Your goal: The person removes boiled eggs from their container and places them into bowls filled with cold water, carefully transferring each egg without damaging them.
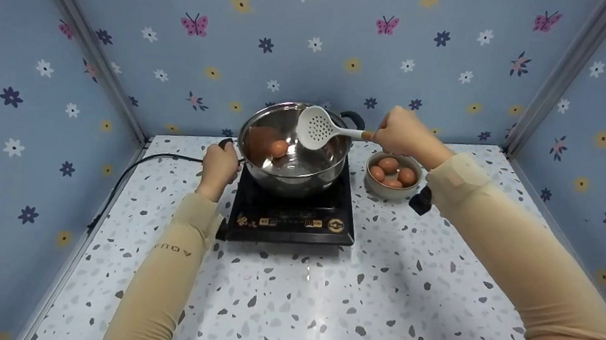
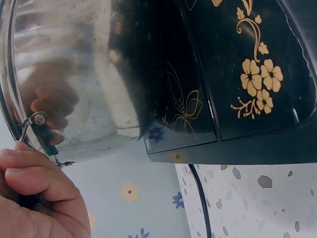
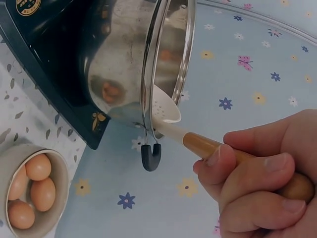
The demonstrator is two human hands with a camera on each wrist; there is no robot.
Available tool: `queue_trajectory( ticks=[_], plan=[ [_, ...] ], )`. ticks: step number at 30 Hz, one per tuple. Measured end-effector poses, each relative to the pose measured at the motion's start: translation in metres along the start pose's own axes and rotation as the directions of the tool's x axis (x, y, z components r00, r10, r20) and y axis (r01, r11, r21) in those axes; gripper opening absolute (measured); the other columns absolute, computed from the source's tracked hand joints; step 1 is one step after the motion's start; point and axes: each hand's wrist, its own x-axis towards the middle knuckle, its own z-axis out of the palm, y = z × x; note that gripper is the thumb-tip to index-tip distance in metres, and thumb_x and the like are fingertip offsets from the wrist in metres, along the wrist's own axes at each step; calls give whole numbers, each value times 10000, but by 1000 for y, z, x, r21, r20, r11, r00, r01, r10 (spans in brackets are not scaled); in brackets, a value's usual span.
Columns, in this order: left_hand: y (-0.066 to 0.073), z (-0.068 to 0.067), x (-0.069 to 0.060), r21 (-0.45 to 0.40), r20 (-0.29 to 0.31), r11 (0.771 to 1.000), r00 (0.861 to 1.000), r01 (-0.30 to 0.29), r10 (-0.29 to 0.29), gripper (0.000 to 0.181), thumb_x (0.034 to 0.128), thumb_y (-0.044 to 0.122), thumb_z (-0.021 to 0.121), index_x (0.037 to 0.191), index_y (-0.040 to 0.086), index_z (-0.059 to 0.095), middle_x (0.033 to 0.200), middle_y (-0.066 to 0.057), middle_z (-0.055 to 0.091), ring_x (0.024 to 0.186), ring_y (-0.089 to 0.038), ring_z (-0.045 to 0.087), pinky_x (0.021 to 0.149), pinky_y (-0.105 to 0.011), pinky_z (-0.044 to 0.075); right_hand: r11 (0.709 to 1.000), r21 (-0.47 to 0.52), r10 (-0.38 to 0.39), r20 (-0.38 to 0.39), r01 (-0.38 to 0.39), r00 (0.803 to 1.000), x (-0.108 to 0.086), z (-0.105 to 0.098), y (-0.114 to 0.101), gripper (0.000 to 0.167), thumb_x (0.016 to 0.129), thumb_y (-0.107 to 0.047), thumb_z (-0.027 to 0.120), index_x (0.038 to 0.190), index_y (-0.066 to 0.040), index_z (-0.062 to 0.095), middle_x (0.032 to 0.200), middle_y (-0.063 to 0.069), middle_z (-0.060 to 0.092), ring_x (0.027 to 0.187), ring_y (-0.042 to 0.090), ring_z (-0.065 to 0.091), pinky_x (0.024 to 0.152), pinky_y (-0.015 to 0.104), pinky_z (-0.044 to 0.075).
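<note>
A steel pot (image 1: 291, 184) sits on the black induction cooker (image 1: 292, 228). One brown egg (image 1: 278, 148) lies inside it, left of the middle. My left hand (image 1: 219, 166) grips the pot's left handle, its fingers (image 2: 42, 181) curled round it in the left wrist view. In my right hand (image 1: 404, 133) is a white slotted spoon (image 1: 317, 129), held by its wooden handle (image 3: 203, 145). The spoon's perforated bowl is over the right part of the pot's opening, with no egg in it. Whether its shaft touches the rim, I cannot tell.
Right of the cooker stands a small round bowl (image 1: 390, 192) holding several brown eggs (image 1: 388, 165). A black cord (image 1: 135, 165) runs left from the cooker. Flower-patterned walls (image 1: 312, 46) enclose the speckled table (image 1: 292, 309) at the back and both sides.
</note>
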Motion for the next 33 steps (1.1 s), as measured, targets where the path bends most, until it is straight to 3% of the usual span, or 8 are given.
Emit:
queue_trajectory(
  ticks=[4,9,13,19,24,33],
  plan=[
    [0,1,0,-4,-3,1000,1000,0,0,368,1177,288,307,1159,-15,515,584,70,543,428,-54,473,465,-219,428,1000,14,15,12,-15,1000,4,8,-4,544,1062,-373,701,574,-173,568,467,-79,308,440,95,218,479,277,250],
    [0,2,-1,-8,-5,1000,1000,2,-2,340,1176,289,308,1059,39,505,563,69,539,413,-57,461,456,-226,421,999,30,31,37,-32,999,7,15,-9,575,1063,-354,704,558,-195,482,478,-69,293,435,113,226,505,303,299],
    [0,1,-1,-7,-2,1000,1000,2,-2,347,1177,291,305,1046,41,507,568,64,542,412,-60,452,458,-232,411,999,20,35,40,-36,999,9,19,-13,530,1067,-328,702,581,-178,555,491,-66,324,452,121,270,548,322,351],
    [-1,-2,0,-30,28,999,1000,14,-13,382,1180,304,286,1201,-20,487,636,39,565,436,-72,450,471,-247,405,996,25,89,63,-91,994,13,23,-18,374,1060,-329,717,759,-111,679,545,-52,445,474,123,394,523,302,368],
    [-1,-2,0,-16,19,1000,1000,10,-9,387,1176,307,292,1194,-21,497,637,43,566,436,-68,465,474,-240,419,993,42,104,86,-108,991,15,27,-23,292,1048,-324,731,925,-59,748,602,-19,590,489,127,496,499,283,415],
    [-2,-1,0,-35,24,999,1000,4,-3,363,1182,308,295,1143,6,492,613,41,553,421,-84,446,465,-257,405,988,71,126,132,-136,983,18,29,-30,299,1037,-319,754,916,-45,742,649,25,659,445,123,485,479,288,415]
  ],
)
